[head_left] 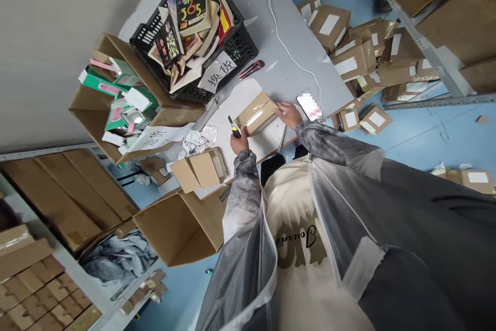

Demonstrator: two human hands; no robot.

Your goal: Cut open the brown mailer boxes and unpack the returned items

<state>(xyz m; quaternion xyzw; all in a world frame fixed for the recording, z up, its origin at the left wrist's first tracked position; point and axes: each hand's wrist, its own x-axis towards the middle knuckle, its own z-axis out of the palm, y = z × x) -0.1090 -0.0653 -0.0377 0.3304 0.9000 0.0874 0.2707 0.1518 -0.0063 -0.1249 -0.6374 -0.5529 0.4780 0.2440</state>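
My left grip (239,143) is wrapped round the cutter (234,128) and my right grip (289,114) touches the box (253,114), hold unclear, so I'd best steady it, cutter angled away.

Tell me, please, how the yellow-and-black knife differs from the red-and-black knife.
The yellow-and-black knife is gripped in the left hand; the red-and-black knife lies on the table beside the black crate. The first is partly hidden by the hand, while the second is uncovered. Both have black parts.
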